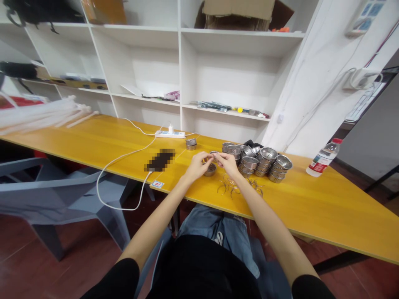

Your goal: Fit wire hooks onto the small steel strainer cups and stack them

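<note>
My left hand [198, 165] and my right hand [228, 163] meet above the table, fingertips pinched close together. A bit of shiny metal shows at the fingertips; I cannot make out whether it is held or lies behind them. Just below the fingers a small metal cup [210, 170] stands on the table. Thin curved metal wires [232, 187] lie loosely piled near my right wrist. Beyond that hand are several stacks of perforated metal cups [268, 154], some tilted. Two more stacked cups [191, 144] stand farther back, to the left of my hands.
A blurred-out dark device [160, 160] with a white cable lies left of my hands. Behind it is a power strip [170, 134]. A plastic bottle [324, 158] with a red cap stands at the right. White shelving [237, 70] rises behind the yellow table [311, 199].
</note>
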### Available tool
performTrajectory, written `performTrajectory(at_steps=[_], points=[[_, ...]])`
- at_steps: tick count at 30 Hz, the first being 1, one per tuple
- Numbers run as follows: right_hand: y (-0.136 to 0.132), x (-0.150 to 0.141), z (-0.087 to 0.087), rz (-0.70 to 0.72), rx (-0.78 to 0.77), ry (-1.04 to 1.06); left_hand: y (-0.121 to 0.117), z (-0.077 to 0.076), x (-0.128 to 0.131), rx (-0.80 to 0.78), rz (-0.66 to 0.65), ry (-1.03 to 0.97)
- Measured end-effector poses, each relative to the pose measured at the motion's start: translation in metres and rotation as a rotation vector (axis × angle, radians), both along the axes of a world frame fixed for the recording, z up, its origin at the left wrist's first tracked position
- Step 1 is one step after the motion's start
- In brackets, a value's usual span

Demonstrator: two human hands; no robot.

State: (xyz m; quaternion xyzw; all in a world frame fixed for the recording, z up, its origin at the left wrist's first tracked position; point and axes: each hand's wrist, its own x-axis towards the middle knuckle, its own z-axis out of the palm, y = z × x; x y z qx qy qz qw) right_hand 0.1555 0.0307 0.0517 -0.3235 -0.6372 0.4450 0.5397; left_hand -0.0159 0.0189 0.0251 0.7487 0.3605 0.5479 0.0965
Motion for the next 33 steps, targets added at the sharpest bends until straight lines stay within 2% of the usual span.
performTrajectory(at_steps=[5, 12, 17, 25, 33], points=[[-0.001, 0.002, 0.005, 0.083, -0.048, 0.095, -0.006, 0.003, 0.000, 0.110, -0.003, 0.045], [0.005, 0.008, 0.007, 0.053, -0.165, 0.170, -0.010, 0.003, 0.001, 0.114, -0.023, 0.071], [0.008, 0.008, 0.006, 0.114, -0.201, 0.186, -0.013, 0.005, -0.001, 0.127, -0.045, 0.097], [0.006, 0.011, 0.006, 0.127, -0.202, 0.194, -0.011, 0.004, 0.001, 0.066, -0.055, 0.074], [0.002, 0.008, 0.005, 0.215, -0.339, 0.105, -0.003, 0.002, 0.000, 0.036, -0.027, 0.092]])
